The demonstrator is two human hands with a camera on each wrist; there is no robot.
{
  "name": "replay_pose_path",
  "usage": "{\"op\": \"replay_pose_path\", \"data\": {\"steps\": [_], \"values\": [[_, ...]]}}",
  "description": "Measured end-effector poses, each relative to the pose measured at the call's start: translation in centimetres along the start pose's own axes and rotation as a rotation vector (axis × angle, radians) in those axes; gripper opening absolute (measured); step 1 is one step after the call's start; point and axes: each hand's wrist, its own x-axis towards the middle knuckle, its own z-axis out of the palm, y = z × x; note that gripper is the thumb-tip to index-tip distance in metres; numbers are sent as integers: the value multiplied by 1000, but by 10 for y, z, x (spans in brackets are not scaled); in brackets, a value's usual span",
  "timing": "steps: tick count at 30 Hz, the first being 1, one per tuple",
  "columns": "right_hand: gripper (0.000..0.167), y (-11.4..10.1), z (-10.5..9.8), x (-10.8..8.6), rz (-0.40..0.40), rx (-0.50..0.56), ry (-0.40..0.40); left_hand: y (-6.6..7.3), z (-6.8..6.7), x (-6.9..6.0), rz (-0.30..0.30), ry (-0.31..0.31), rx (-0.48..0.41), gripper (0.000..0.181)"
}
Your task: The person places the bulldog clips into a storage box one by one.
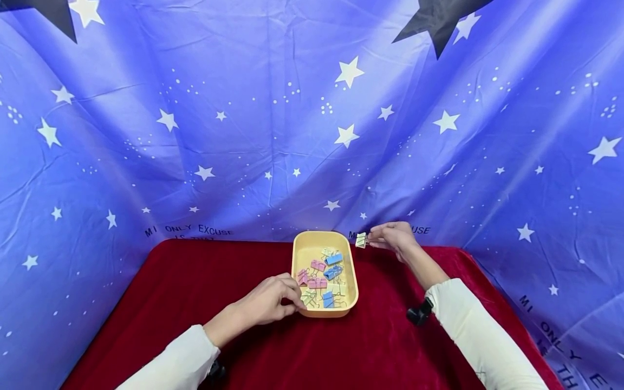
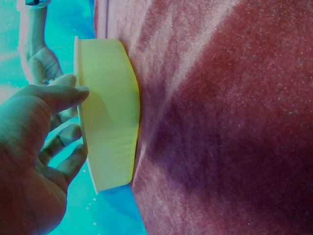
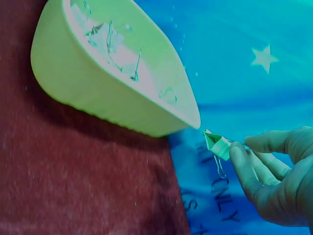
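A yellow plastic bin (image 1: 355, 295) stands on the red cloth, holding several pink, blue and pale yellow binder clips (image 1: 317, 283). At its near left corner, my left hand (image 1: 273, 297) pinches the rim. The left wrist view shows the thumb (image 2: 73, 96) on the bin's outer wall (image 2: 110, 112), other fingers at the rim. Beyond the bin's far right corner, my right hand (image 1: 396, 238) holds up a pale yellow binder clip (image 1: 361, 240). In the right wrist view the fingers pinch this binder clip (image 3: 220, 147) by a wire handle, its other handle hanging free.
Dark red velvet cloth (image 1: 205, 271) covers the table. A blue curtain (image 1: 273, 135) with white stars and printed lettering hangs close behind the table's far edge and along both sides. A black strap device (image 1: 420, 312) sits on the right wrist.
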Motion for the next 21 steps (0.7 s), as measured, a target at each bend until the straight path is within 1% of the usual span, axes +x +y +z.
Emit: {"op": "replay_pose_path", "data": {"steps": [6, 12, 16, 21], "values": [[44, -4, 23, -2, -27, -31, -20, 0, -1, 0, -5, -3, -11, 21], [45, -4, 50, -3, -48, -62, -47, 0, -1, 0, -1, -4, -13, 21], [40, -2, 68, -5, -47, -90, -55, -1, -1, 0, 13, 3, -6, 22], [38, 1, 85, -7, -53, -111, -72, -2, 1, 0, 36, 18, 2, 22]]}}
